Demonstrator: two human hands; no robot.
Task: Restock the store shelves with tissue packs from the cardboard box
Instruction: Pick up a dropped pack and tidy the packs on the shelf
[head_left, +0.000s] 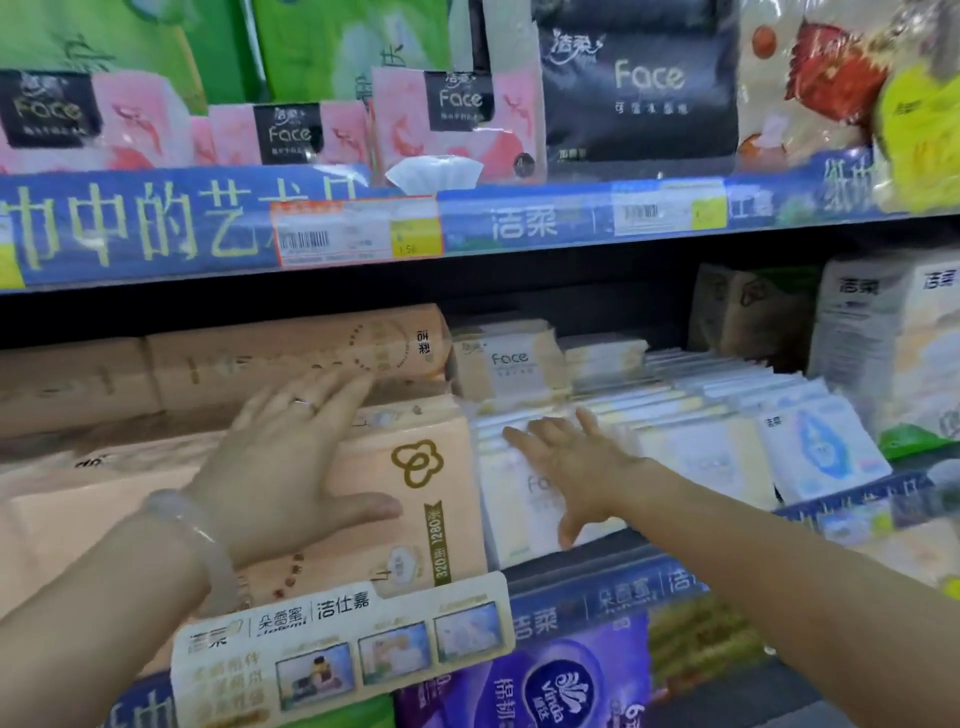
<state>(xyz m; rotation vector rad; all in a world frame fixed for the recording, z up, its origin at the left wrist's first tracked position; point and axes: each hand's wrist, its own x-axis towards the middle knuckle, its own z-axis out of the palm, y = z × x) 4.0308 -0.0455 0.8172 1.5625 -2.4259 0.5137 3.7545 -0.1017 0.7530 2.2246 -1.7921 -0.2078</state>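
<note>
1. My left hand (291, 462) lies flat, fingers straight, on the peach tissue pack (415, 499), probably to press it back and square it on the shelf.
2. My right hand (566, 462), fingers spread and gripping nothing, rests on the white tissue packs (691, 447) just right of the peach one, seemingly to even the row.
3. More peach packs (291, 348) sit stacked beyond my left fingertips.
4. The shelf edge (597, 597) runs below both wrists.
5. The cardboard box is out of view.
</note>
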